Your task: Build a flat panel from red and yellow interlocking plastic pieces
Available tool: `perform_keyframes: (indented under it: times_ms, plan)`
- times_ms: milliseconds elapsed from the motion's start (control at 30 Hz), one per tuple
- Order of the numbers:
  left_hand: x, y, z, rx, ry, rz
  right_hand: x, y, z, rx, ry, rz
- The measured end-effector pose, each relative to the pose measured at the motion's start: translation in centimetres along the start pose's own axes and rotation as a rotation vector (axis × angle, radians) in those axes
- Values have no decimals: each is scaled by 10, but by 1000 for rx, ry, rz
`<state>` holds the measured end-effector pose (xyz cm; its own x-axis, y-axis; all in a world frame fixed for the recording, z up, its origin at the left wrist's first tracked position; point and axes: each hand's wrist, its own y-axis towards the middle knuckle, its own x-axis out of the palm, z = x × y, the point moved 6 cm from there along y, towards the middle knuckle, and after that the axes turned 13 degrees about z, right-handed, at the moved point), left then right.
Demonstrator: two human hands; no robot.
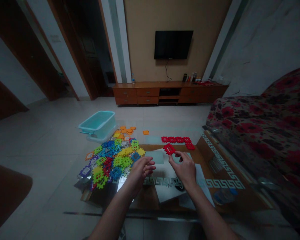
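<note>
Between the thumb and fingers of my right hand (186, 166) is a red interlocking plastic tile (169, 149) with a notched edge, raised over the glass table. My left hand (142, 167) hovers beside the pile with fingers stretched out and nothing in them. A large heap of interlocking tiles (117, 160) in green, blue, yellow, purple and other colours lies to its left. Beyond the right hand, several red tiles (176, 139) form a row, with another red tile (190, 146) below the row's right end. A lone orange tile (146, 132) lies left of that row.
A turquoise plastic bin (97, 123) stands at the table's far left. Under the glass are papers (167, 191) and a plastic bottle (225, 196). A flowered sofa (260, 120) borders the right side. A low wooden cabinet (147, 91) stands against the far wall.
</note>
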<state>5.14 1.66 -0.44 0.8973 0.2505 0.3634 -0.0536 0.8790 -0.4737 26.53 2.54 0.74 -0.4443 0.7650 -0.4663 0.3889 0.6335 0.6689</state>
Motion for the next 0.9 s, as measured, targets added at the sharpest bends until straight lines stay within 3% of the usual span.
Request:
perform_keyframes:
  times_ms: [200,333,633,900]
  plan:
    - [5,-2,-4,-52,29,-88,27,5,61,189,-192,47]
    - [9,0,-6,-112,29,-124,36,11,87,272,-308,46]
    - [21,2,-5,-157,3,-210,50,15,118,339,-448,20]
    - [28,5,-9,-180,29,-215,64,15,127,378,-487,32]
